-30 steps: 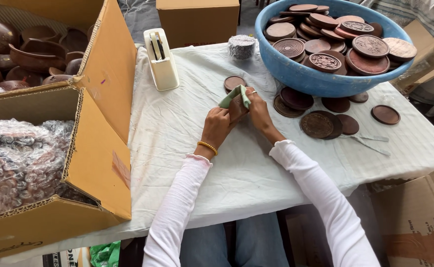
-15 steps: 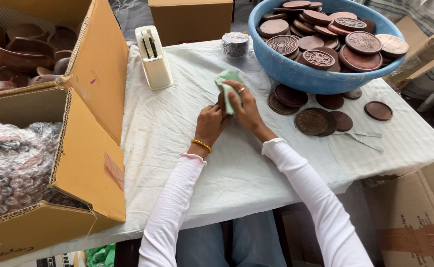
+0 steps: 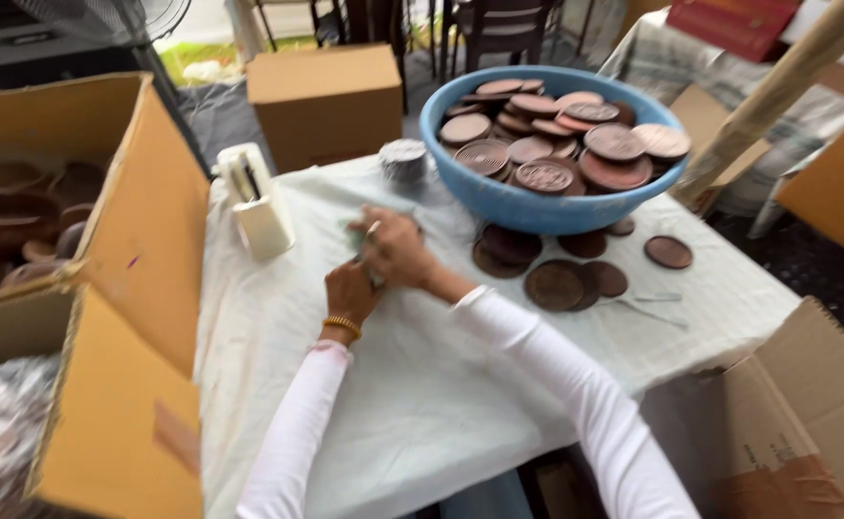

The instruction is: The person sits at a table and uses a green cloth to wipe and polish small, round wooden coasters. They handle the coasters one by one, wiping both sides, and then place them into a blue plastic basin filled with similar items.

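We see both hands in front of blue bowl (image 3: 547,207): left hand (image 3: 350,293) and right hand (image 3: 398,250) pinch pale green cloth (image 3: 357,234). We judge it soft, light; grip bunched edge.

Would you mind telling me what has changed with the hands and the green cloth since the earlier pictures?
The view has swung, so the whole scene sits differently. The right hand now lies over the green cloth, covering most of it, where earlier the cloth stood up plainly between both hands. The left hand stays close beneath. The hands still work together above the white tablecloth; the blue basin of brown discs and the loose discs beside it are unchanged.
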